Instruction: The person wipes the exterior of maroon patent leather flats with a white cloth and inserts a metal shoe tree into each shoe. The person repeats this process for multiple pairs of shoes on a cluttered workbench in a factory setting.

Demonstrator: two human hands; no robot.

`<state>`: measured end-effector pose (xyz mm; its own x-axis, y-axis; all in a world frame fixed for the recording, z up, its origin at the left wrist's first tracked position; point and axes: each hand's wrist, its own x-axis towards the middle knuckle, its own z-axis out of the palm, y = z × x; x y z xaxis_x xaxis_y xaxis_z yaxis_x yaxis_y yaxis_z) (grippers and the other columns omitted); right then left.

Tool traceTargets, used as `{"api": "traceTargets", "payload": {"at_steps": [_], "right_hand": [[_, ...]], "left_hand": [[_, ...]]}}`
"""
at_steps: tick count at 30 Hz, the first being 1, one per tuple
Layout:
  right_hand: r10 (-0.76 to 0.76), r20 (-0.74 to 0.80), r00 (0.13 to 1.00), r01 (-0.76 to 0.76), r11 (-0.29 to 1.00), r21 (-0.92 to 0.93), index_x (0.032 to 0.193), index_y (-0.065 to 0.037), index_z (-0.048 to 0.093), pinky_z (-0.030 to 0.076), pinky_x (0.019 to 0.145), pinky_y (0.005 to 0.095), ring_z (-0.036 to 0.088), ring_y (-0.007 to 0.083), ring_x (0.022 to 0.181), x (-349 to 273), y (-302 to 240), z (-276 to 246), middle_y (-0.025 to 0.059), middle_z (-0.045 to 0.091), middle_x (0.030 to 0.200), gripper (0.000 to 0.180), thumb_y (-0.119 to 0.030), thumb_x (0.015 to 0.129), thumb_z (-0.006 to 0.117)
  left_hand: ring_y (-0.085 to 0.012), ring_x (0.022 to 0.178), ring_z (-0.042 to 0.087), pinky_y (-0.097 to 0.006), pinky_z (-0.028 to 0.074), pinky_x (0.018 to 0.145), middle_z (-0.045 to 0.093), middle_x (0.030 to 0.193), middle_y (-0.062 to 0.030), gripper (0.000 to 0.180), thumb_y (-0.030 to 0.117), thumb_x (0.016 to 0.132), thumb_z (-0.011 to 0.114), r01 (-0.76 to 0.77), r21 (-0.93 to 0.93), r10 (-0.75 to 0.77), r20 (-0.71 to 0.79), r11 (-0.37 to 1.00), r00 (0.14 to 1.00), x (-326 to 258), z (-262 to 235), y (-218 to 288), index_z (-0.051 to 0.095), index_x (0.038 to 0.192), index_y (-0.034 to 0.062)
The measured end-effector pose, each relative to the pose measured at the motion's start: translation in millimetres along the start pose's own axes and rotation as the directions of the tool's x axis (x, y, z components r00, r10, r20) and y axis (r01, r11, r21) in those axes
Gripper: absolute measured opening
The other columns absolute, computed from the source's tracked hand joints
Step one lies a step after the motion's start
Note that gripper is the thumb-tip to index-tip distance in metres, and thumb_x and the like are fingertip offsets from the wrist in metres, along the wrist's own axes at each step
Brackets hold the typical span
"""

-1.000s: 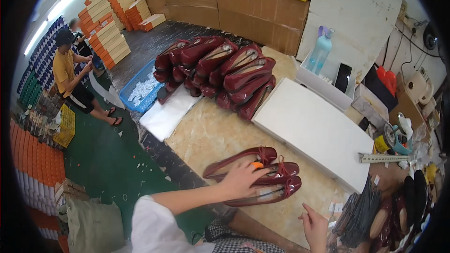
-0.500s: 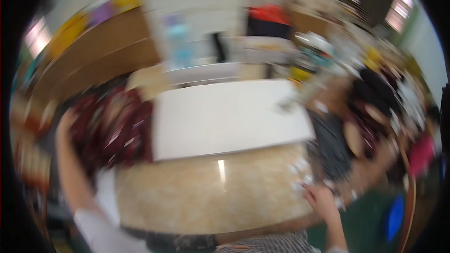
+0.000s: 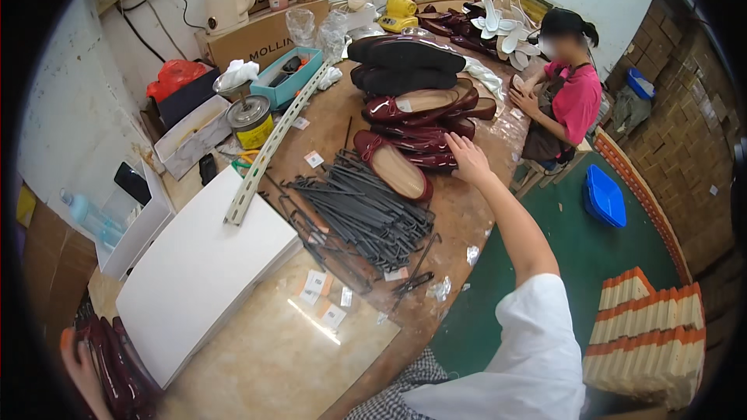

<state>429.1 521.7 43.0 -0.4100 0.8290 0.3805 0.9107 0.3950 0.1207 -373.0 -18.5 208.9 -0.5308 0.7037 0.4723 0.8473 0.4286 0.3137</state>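
Note:
My right hand (image 3: 468, 160) reaches out over a pile of glossy burgundy flat shoes (image 3: 416, 105), fingers stretched and spread against the shoes' near side. It is open. One shoe with a bow and beige insole (image 3: 393, 167) lies nearest, beside a heap of thin dark grey bent strips (image 3: 366, 206). Black soles (image 3: 412, 54) show on top of the pile. At the lower left rim, my left hand (image 3: 78, 369) lies against more burgundy shoes (image 3: 117, 369), its fingertips apart; the picture's edge cuts off part of it.
A white board-like stack (image 3: 210, 264) lies on the marbled tabletop (image 3: 272, 358). Across it rests a perforated metal strip (image 3: 272, 148). A can (image 3: 250, 120) and teal box (image 3: 286, 78) stand behind. A co-worker in pink (image 3: 572, 109) sits at the far right; blue baskets (image 3: 604, 196) are on the floor.
The view has swung to the right and steadied. My right hand has gone from the small labels at the table edge to the shoe pile. My left hand is still at the left-side shoes.

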Motion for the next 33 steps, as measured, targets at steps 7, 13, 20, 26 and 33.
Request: {"api": "traceTargets", "payload": {"at_steps": [7, 13, 20, 26, 33], "right_hand": [[-0.003, 0.238, 0.971, -0.021, 0.995, 0.099, 0.125, -0.008, 0.05, 0.043, 0.092, 0.0441, 0.053, 0.0319, 0.107, -4, 3, 6, 0.0116, 0.06, 0.113, 0.074, -0.023, 0.06, 0.082], [0.365, 0.438, 0.822, -0.57, 0.536, 0.623, 0.114, -0.003, 0.055, 0.045, 0.09, 0.0418, 0.057, 0.0337, 0.106, -85, -41, -119, 0.0195, 0.064, 0.103, 0.057, -0.024, 0.066, 0.077], [-0.399, 0.293, 0.869, -0.053, 0.513, 0.856, 0.125, -0.004, 0.055, 0.039, 0.105, 0.0391, 0.052, 0.0308, 0.122, -127, -211, -204, 0.016, 0.058, 0.123, 0.056, -0.01, 0.073, 0.075], [0.122, -0.132, 0.984, -0.054, 0.902, 0.428, 0.105, -0.002, 0.063, 0.043, 0.092, 0.0455, 0.057, 0.0355, 0.101, -35, -100, -38, 0.0174, 0.063, 0.104, 0.033, -0.014, 0.076, 0.072], [0.056, -0.182, 0.982, 0.051, 0.844, 0.534, 0.087, -0.008, 0.067, 0.046, 0.064, 0.045, 0.061, 0.0355, 0.07, -38, -193, -118, 0.0149, 0.065, 0.075, 0.015, -0.02, 0.079, 0.07]], "left_hand": [[-0.0331, 0.126, 0.046, -0.041, 0.036, 0.105, 0.051, 0.133, -0.0162, 0.049, 0.001, 0.071, 0.066, -0.258, -0.146, 0.296, 0.462, 0.955, 0.836, -100, 103, 281, 0.061, 0.119, 0.0065], [-0.029, 0.131, 0.042, -0.04, 0.04, 0.102, 0.042, 0.143, -0.0173, 0.067, 0.006, 0.082, 0.066, 0.318, -0.623, 0.393, 0.734, 0.714, 0.554, -169, 180, 378, 0.039, 0.143, 0.0064], [-0.0246, 0.122, 0.049, -0.041, 0.041, 0.103, 0.048, 0.136, -0.0108, 0.072, 0.029, 0.087, 0.067, 0.77, -0.606, 0.03, 0.782, -0.201, 0.623, -216, 247, 456, 0.029, 0.145, 0.0069], [-0.0289, 0.11, 0.059, -0.042, 0.049, 0.095, 0.058, 0.124, -0.016, 0.063, 0.03, 0.082, 0.063, 0.759, -0.572, -0.214, 0.82, -0.312, 0.531, -240, 199, 310, 0.043, 0.134, -0.0009], [-0.0305, 0.094, 0.059, -0.038, 0.047, 0.08, 0.058, 0.116, -0.0166, 0.069, 0.006, 0.07, 0.064, 0.424, -0.144, -0.361, 0.331, 0.894, 0.872, -239, 136, 253, 0.045, 0.137, 0.0017]]}}
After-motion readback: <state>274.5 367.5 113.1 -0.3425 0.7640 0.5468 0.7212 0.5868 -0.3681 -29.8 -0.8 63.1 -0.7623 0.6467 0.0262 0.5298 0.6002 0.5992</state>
